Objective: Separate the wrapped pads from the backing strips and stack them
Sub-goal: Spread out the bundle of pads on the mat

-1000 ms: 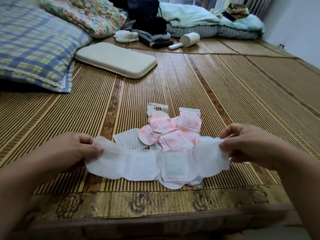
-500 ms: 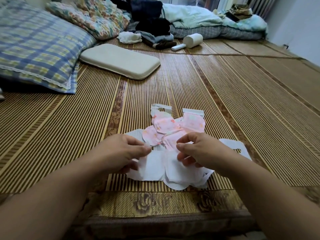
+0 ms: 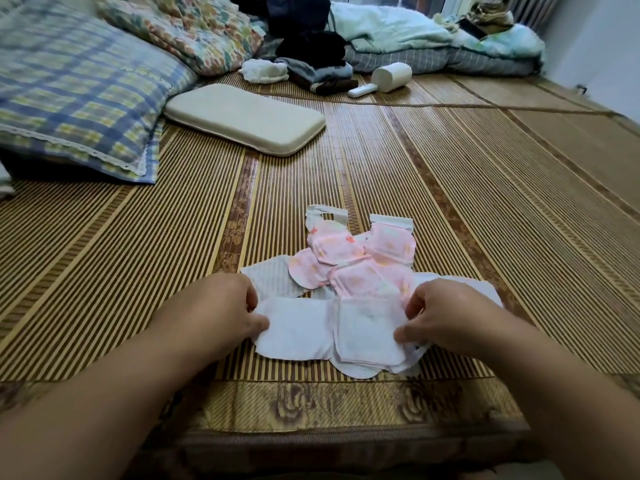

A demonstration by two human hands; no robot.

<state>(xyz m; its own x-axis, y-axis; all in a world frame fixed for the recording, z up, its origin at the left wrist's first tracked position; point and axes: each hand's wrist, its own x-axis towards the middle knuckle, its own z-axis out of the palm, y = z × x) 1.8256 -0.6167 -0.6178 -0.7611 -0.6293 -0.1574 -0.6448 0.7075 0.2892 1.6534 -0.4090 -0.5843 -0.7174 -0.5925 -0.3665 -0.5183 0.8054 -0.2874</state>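
The white pad strip (image 3: 329, 332) lies flat on the woven bamboo mat (image 3: 450, 202), close to the mat's near patterned border, with a squarish folded white pad forming its right portion. The left hand (image 3: 230, 306) pinches the left end of the white pad strip between thumb and fingers. The right hand (image 3: 438, 318) is closed on the right end of the same strip, thumb on top at the folded pad's edge. Directly behind the white pad strip, touching its far edge, sits a loose overlapping cluster of pink wrapped pads (image 3: 360, 258). A ribbed white backing piece (image 3: 273, 277) lies just left of that cluster, partly tucked under the strip. Two white backing strips (image 3: 391, 221) show at the cluster's far edge. Well beyond the white pad strip, a flat cream cushion (image 3: 246, 119) rests on the mat, with a plaid pillow (image 3: 76, 95) to its left and a white cylindrical container (image 3: 391, 77) lying on its side farther back.
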